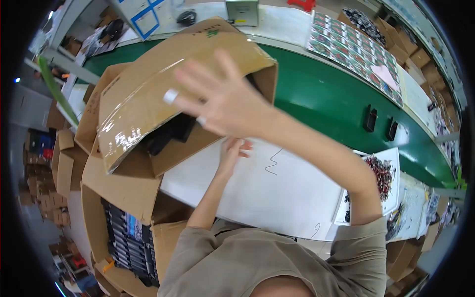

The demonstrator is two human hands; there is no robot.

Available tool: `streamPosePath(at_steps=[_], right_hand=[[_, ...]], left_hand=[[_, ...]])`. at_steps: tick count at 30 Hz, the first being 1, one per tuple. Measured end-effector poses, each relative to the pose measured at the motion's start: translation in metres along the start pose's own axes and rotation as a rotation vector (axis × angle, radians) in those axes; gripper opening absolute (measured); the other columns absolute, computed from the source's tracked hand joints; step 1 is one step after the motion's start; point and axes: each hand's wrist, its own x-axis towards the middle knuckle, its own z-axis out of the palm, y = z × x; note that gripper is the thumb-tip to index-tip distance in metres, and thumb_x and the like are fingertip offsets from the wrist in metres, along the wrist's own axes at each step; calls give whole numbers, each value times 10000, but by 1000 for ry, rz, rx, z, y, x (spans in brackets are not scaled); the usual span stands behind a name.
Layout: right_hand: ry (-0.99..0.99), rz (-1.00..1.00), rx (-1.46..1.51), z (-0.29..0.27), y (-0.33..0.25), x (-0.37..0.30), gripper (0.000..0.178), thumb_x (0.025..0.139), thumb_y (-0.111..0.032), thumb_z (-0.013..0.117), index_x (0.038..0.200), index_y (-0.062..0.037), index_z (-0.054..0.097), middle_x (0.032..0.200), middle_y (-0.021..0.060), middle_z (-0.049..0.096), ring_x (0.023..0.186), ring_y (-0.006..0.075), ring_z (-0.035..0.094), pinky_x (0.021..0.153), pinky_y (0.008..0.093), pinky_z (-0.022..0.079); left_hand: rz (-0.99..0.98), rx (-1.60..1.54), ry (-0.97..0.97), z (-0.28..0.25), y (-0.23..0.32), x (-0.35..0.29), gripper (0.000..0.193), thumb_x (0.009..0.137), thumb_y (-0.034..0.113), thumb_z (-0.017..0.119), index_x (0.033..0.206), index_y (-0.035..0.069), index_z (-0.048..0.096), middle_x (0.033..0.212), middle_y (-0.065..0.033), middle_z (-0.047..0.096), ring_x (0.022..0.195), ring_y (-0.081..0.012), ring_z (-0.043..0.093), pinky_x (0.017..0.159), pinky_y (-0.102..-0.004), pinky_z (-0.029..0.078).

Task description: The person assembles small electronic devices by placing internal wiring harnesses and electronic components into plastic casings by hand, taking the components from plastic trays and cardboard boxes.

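A large brown cardboard box (143, 94) with shiny clear tape lies tipped on the left of the table, its opening turned toward me. Black plastic parts (170, 133) show inside, mostly in shadow. In front of the box's upper side, my right hand (217, 96) is raised with fingers spread, slightly blurred and holding nothing. White wraps are on some of its fingers. Below it, beside the box's lower edge, my left hand (232, 151) has curled fingers, partly covered by the right hand. Whether it holds anything or touches the box cannot be made out.
The white table (277, 198) has pen marks on it. At the right stands a white tray (394, 171) of small red and black wired parts. Two black holders (370, 119) sit on the green conveyor (316, 94) beyond. An open carton (94, 222) of black parts stands lower left.
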Motion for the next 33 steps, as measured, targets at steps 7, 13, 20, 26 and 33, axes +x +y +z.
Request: streamPosePath(at_steps=[7,13,20,26,33], right_hand=[[-217,293,37,-24,74,-50,599,687,-110,665,1248,-145,455,1233,128,472,971,306,561,789,400,485],[105,127,-145,-4,56,-81,506,692,9,594,1177,-121,529,1133,113,567,751,291,608,644,337,528],[375,69,-8,-35,29,-98,265,715,-37,625,973,-96,646,898,100,658,709,282,628,626,313,515],[386,122,-130,-51,23,-100,251,736,-58,624,972,-127,675,792,94,661,631,226,624,582,287,491],[593,151,-246,-52,-1,-105,251,722,-53,660,951,-155,680,775,55,666,618,203,624,535,266,489]], left_hand=[[1071,1290,9,-10,52,48,511,626,245,674,1074,49,525,1039,-113,521,973,-288,473,808,-415,381],[1139,1536,-93,-31,26,53,639,646,344,685,1180,63,477,1145,-155,453,1070,-306,413,889,-449,331],[1190,1629,-321,-17,31,38,613,636,321,689,1146,41,494,997,-143,508,958,-286,474,828,-422,358],[1392,1440,-484,3,36,23,551,612,297,698,1068,43,521,886,-125,561,818,-269,552,785,-386,383],[1658,1347,-756,19,52,2,543,515,379,740,928,90,537,783,-50,491,719,-217,520,570,-339,409]])
